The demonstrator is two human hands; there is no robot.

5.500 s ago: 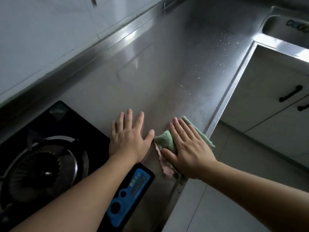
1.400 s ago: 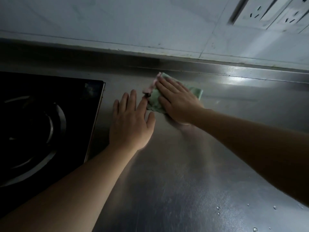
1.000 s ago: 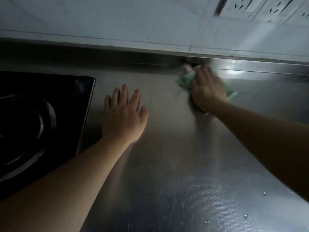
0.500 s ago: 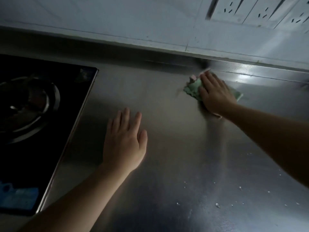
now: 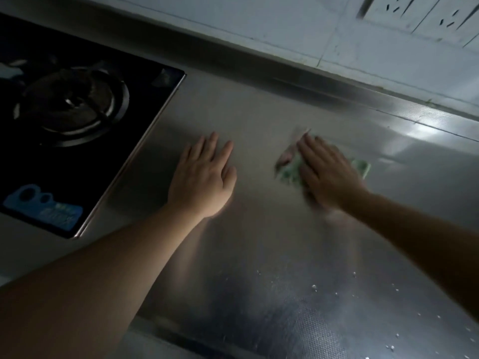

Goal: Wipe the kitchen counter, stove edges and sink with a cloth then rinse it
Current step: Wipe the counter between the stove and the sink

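Note:
A green cloth (image 5: 290,172) with a pink edge lies on the stainless steel counter (image 5: 259,255). My right hand (image 5: 326,172) presses flat on it with straight fingers, in the middle of the counter, blurred by motion. My left hand (image 5: 204,177) rests flat on the bare steel to the left of the cloth, fingers spread, just right of the black glass stove (image 5: 77,125). The sink is out of view.
The stove's burner (image 5: 72,102) and blue label (image 5: 44,208) sit at the left. Water droplets (image 5: 313,287) dot the counter at the near right. A steel upstand (image 5: 337,84) and white tiled wall with sockets (image 5: 414,11) run along the back.
My right hand has dragged the cloth from the back edge of the counter toward me and a little left. My left hand stays flat near the stove edge.

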